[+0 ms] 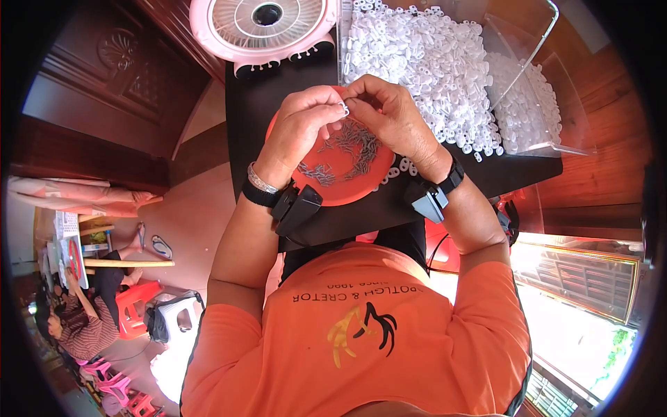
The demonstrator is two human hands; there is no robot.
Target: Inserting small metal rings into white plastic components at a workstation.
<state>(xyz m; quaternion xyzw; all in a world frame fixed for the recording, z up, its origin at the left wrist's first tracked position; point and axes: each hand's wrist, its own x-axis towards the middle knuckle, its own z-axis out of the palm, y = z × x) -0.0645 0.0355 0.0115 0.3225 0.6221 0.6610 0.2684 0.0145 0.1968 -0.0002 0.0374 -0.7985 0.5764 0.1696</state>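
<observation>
My left hand (pixel 303 125) pinches a small white plastic piece (pixel 343 109) between thumb and fingers, above an orange round tray (pixel 337 196). Close beside it, my right hand (pixel 390 117) has its thumb and forefinger pressed together at the same piece; whatever they grip is too small to make out. Many thin grey metal pins or screws (pixel 361 154), too small to tell which, lie scattered in the tray under both hands. To the right spreads a large heap of white plastic pieces (pixel 417 69), oval with holes.
A pink fan (pixel 267 31) stands at the table's far left. Clear plastic panels (pixel 524 83) flank the white heap. The dark table (pixel 246 118) has its near edge at my waist. Off to the left, another person (pixel 87 316) sits near a red stool (pixel 135 309).
</observation>
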